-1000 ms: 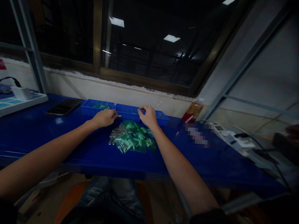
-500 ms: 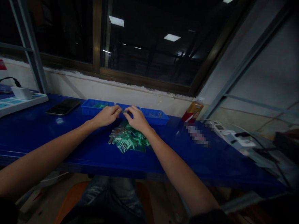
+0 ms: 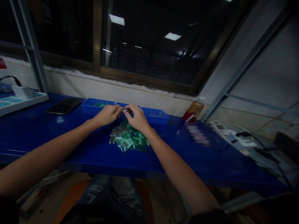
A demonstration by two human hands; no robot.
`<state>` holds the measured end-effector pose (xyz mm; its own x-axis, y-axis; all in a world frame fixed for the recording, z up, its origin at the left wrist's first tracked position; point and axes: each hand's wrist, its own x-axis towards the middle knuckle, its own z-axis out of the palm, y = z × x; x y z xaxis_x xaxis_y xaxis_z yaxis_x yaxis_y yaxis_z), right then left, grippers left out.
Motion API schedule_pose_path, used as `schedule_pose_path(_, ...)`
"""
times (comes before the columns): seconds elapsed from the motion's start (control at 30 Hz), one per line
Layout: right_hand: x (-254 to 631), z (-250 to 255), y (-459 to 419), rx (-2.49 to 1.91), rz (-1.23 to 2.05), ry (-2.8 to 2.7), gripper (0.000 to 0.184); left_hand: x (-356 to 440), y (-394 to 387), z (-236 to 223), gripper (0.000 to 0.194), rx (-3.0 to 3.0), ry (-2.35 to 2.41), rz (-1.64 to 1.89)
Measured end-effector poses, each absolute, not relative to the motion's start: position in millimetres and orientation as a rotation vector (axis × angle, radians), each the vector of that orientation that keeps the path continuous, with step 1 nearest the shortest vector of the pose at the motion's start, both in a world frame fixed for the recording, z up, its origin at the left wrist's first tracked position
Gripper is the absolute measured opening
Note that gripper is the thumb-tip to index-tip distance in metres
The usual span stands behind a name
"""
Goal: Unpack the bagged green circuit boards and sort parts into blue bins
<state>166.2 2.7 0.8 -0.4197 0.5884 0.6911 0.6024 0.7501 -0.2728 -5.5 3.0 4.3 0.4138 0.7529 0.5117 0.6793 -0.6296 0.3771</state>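
My left hand (image 3: 110, 114) and my right hand (image 3: 137, 117) meet above the middle of the blue table (image 3: 60, 136). Between their pinched fingertips is a small, light-coloured piece (image 3: 124, 110), too small to name. Both hands are closed on it. Just below them lies a pile of clear green plastic bags (image 3: 130, 139) with small metal parts among them. Behind the hands stand blue trays in a row: the left tray (image 3: 88, 109) holds green pieces, the right tray (image 3: 154, 118) a few small items. The middle tray is mostly hidden by my hands.
A dark phone (image 3: 64, 106) lies left of the trays, beside a white power strip (image 3: 17, 103). To the right stands a yellow and red carton (image 3: 193, 111). Another white strip with plugs and cables (image 3: 233, 136) is at the far right. A window rises behind the table.
The fingertips have shifted slightly around the small piece, which now shows lighter between them. Both hands stay in about the same place; the pile and trays are unchanged.
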Motion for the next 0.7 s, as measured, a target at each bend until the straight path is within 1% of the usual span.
schedule_pose_path(0.1,173,1,11,-0.965,-0.079,-2.078,0.021,-6,6,1,0.05,2.49,1.359,0.846)
schedule_pose_path(0.17,182,-2,21,-1.082,-0.132,-2.001,0.022,-5,7,-4,0.053,2.474,1.437,0.688)
schedule_pose_path(0.23,192,-6,32,-1.198,-0.179,-1.933,0.02,-2,8,-9,0.049,2.474,1.472,0.586)
schedule_pose_path(0.33,205,-12,45,-1.335,-0.207,-1.864,0.018,2,10,-16,0.038,2.42,1.494,0.556)
schedule_pose_path(0.43,210,-15,50,-1.419,-0.201,-1.838,0.019,4,11,-18,0.027,2.297,1.56,0.593)
schedule_pose_path(0.5,210,-17,50,-1.462,-0.191,-1.835,0.02,3,12,-16,0.022,2.226,1.565,0.679)
schedule_pose_path(0.6,209,-16,47,-1.502,-0.185,-1.828,0.022,1,14,-13,0.02,2.14,1.521,0.839)
schedule_pose_path(0.7,204,-10,39,-1.47,-0.218,-1.789,0.026,-1,15,-10,0.02,2.046,1.428,1.1)
